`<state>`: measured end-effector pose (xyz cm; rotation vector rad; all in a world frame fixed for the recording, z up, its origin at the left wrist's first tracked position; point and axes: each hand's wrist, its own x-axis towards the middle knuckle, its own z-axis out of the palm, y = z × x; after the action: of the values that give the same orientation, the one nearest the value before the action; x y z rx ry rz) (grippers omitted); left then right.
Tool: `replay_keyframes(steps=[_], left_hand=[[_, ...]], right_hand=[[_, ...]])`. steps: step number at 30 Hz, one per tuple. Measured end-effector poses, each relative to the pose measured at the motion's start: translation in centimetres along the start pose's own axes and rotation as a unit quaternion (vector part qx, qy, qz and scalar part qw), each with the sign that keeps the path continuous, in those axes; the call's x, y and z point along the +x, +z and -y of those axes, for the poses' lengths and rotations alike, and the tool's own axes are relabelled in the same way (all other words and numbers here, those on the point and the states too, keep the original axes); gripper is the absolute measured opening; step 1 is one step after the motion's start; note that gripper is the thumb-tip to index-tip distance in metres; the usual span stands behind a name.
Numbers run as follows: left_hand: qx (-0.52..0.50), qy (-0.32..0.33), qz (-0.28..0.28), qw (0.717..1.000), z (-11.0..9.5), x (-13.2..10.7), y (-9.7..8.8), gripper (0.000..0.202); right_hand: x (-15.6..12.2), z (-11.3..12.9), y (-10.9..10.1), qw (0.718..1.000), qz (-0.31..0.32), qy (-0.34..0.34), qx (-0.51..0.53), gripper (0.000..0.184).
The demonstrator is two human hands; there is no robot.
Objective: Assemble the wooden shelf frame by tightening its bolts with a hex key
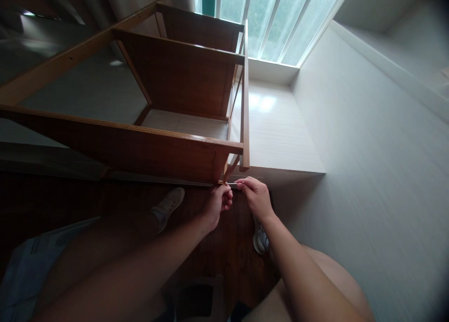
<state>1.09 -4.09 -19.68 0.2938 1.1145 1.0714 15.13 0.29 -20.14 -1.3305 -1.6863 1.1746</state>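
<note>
Two bare hands meet near the middle of the head view, at the low near end of the wooden frame (245,102) that stands in front of you. Your right hand (257,198) is closed in a pinch, thumb against fingers, with hold of one end of a thin pale rod (233,184). The rod lies roughly level across the gap between your hands, its other end reaching the foot of the frame's corner. Your left hand (215,205) is loosely curled, thumb and forefinger together at that corner; you cannot tell from here whether they grip the rod's tip, the wood, or both.

As for progress, the near panel (122,144), middle panel (185,79) and far panel (203,30) all stand in place, seemingly joined to the upright rails. The work at this low corner looks unfinished, since your fingers and the rod are on it. Whatever the rod's tip meets is too small to make out, so how much remains there can't be judged. Beside the frame is a white ledge (280,125).
</note>
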Motion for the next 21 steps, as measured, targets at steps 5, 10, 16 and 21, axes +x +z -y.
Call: replay_keyframes(steps=[5,10,16,21], left_hand=[[0.010,-0.001,0.001,1.000,-0.04,-0.11,0.11,0.021],[0.017,-0.003,-0.003,1.000,-0.04,-0.10,0.09,0.021],[0.042,-0.003,0.003,0.999,-0.14,-0.14,0.11,0.023],[0.034,0.003,-0.002,0.999,-0.04,-0.06,0.06,0.020]], right_hand=[[0.33,-0.64,0.33,0.977,0.075,0.136,0.147,0.030],[0.53,-0.64,0.19,0.959,0.106,0.165,0.203,0.033],[0.48,-1.01,0.83,0.918,0.150,0.235,0.281,0.036],[0.31,-0.36,0.25,0.993,0.082,0.070,0.051,0.036]])
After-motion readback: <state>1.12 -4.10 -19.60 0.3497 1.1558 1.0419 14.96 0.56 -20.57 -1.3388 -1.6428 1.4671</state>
